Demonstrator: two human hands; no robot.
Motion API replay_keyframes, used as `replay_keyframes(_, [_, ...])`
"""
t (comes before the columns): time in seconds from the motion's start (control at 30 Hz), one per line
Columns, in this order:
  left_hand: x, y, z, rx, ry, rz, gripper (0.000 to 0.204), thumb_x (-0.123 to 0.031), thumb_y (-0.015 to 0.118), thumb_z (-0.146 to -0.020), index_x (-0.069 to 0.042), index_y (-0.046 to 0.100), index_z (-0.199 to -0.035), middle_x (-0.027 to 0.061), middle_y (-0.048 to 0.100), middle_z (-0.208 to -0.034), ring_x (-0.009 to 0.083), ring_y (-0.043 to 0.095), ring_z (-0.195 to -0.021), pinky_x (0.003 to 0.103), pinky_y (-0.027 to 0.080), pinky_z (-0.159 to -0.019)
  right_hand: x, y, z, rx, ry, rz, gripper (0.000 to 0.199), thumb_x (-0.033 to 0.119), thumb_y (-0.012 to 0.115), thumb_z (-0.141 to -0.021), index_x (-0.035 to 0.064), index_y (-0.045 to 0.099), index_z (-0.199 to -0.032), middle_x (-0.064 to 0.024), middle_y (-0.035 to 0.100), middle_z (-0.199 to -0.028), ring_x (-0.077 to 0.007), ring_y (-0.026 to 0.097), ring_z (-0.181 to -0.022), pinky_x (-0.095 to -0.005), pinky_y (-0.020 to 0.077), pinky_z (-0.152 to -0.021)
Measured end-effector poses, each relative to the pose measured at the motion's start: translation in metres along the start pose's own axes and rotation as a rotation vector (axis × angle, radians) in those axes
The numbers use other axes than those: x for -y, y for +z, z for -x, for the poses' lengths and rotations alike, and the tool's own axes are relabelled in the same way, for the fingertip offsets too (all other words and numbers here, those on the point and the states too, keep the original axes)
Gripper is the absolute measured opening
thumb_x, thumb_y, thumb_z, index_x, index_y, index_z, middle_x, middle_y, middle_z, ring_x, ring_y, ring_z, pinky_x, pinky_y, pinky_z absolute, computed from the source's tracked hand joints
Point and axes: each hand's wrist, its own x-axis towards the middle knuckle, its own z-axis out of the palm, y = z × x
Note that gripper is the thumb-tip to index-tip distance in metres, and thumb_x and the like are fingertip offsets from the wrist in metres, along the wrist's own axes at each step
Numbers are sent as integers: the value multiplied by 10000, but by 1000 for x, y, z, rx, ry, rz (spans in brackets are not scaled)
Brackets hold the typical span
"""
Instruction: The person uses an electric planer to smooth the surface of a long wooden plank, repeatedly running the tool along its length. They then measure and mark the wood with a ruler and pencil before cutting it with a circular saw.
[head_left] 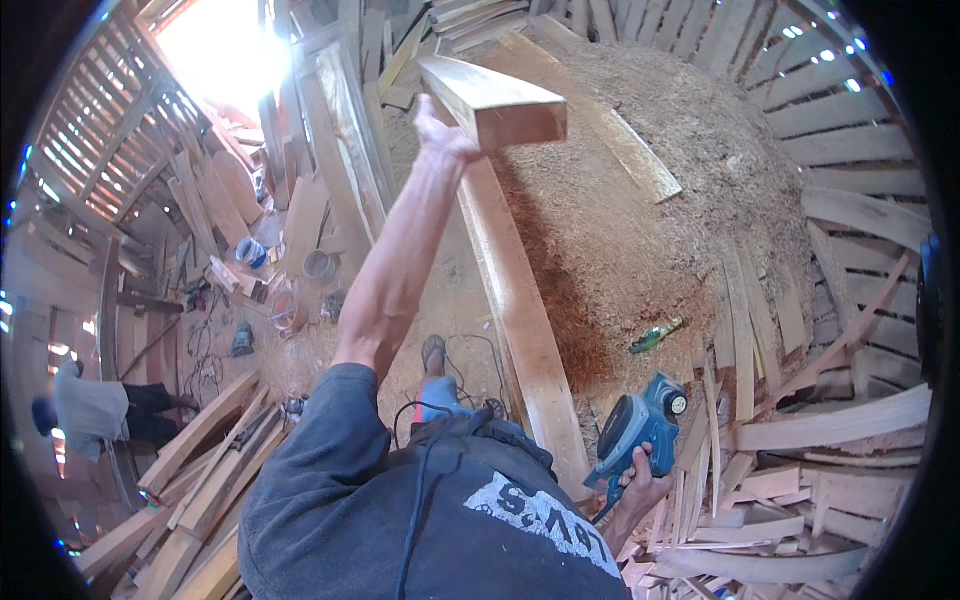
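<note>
Timber beam: the chunky, squared piece (520, 92) sits up ahead, its near end raised above the long plank (525, 340). I can't tell what its far end rests on.
Left hand: it's (445, 138) against the beam's left side near that end, but most of the fingers are hidden, so can't tell if it's really gripping or just propping.
Feel: looks stiff, pretty heavy and hard to break, imo; dusty faces might slip a bit, and edges could splinter.
Where to grab: I'd go palm under the near end, maybe a second hand further along.
Right hand: wrapped (648, 485) round the handle of a blue-green power planer (627, 430), so it's kinda busy.
In the way: the plank right below, plus a loose board (642, 158) on the shavings (720, 150).
Further out: scrap boards (770, 520) lower right, stacked lumber (205, 500) lower left, someone in a light shirt (92, 405) far left.
</note>
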Motion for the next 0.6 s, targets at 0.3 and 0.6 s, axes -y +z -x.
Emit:
replay_keyframes(0.3, [4,56,20,-307,-1,-23,973,-817,287,-987,-83,299,-1626,222,430,-1598,441,470,-1429,673,399,-1149,16,6,23,-100,5,-26,216,43,749,-878,-18,680,-1074,-43,638,-803,-73,455,-478,-243,385,-393])
replay_keyframes(0.6, [-16,40,33,-261,0,-211,953,-801,299,-997,-71,324,-1609,226,456,-1574,428,494,-1411,653,431,-1128,-3,-14,21,-151,64,13,234,89,772,-886,-16,651,-1057,-34,597,-714,-80,476,-488,-235,375,-402])
